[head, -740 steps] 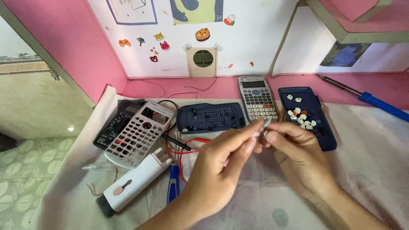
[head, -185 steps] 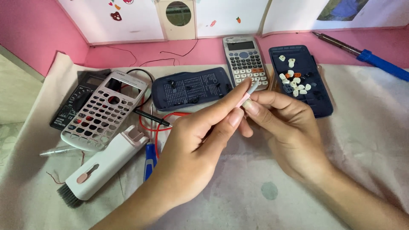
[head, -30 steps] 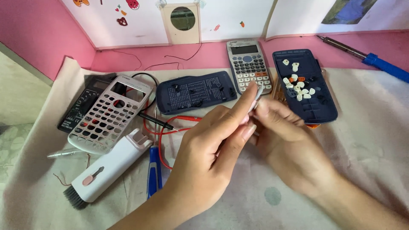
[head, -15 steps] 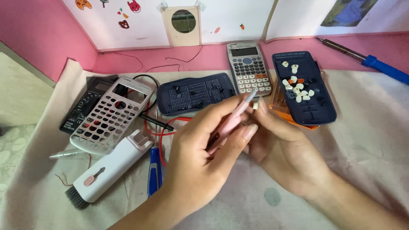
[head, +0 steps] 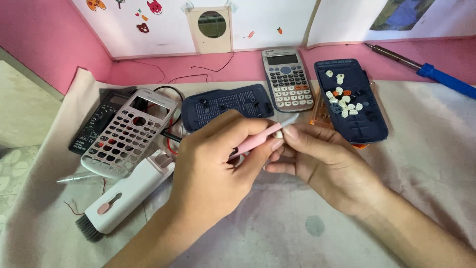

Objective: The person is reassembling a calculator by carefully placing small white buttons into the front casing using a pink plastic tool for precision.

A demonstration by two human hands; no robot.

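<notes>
A: Largest item?
B: Empty grey keypad frame (head: pixel 130 133), keys out, left of both hands.
A: Hands?
B: Left hand (head: pixel 210 164) clamped on pink tool (head: pixel 263 138); right hand (head: pixel 325 164) pinching a small white key (head: pixel 279 134).
A: Remaining?
B: Loose keys (head: pixel 343 99) in blue tray (head: pixel 353 101), right of the frame.

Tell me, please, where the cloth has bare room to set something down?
Bare cloth lies in front of both hands and right of the dark blue tray. The left side is crowded: grey keypad frame, white brush, wires.

pink desk (head: pixel 39 30), stained cloth (head: pixel 426 149), calculators (head: pixel 287 79), perhaps a brush (head: pixel 124 196)
</notes>
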